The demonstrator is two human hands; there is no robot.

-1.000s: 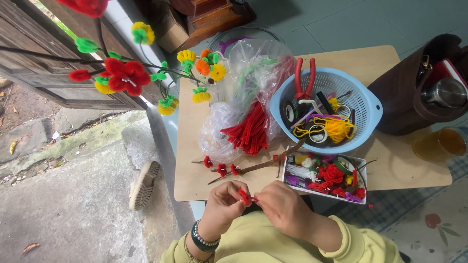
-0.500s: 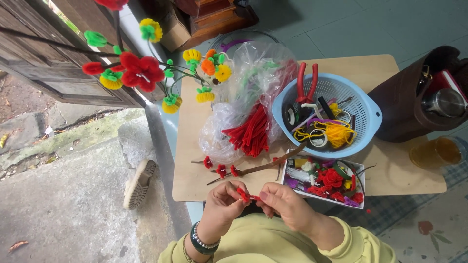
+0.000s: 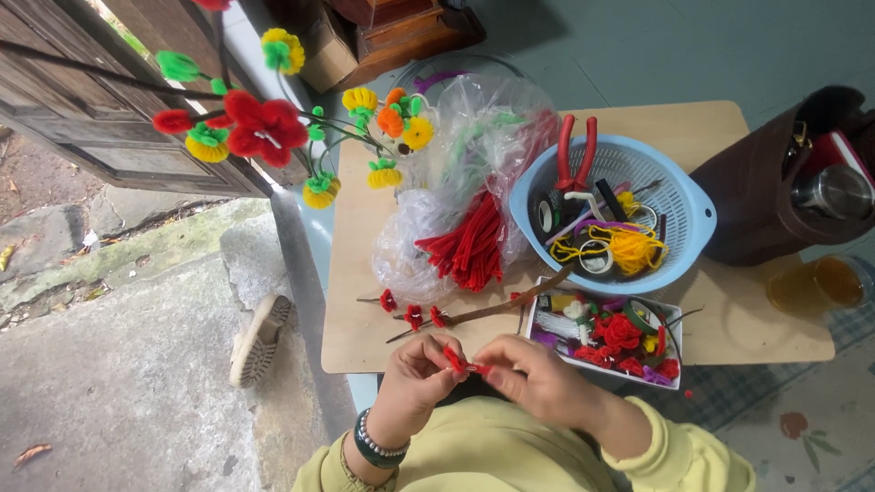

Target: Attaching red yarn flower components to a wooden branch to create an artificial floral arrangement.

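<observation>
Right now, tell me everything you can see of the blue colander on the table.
The blue colander is a round, light-blue bowl that looks like plastic, its wall pierced with rows of small holes. It sits upright on the wooden table, towards the far right, beside the clear plastic bag and just behind the small white tray. Inside lie red-handled pliers, rolls of tape and yellow fuzzy wire. A brown twig lies against its near rim. Neither hand touches it.

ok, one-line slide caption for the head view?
Both hands pinch a small red pipe-cleaner piece at the edge of a craft-strewn wooden table.
</observation>
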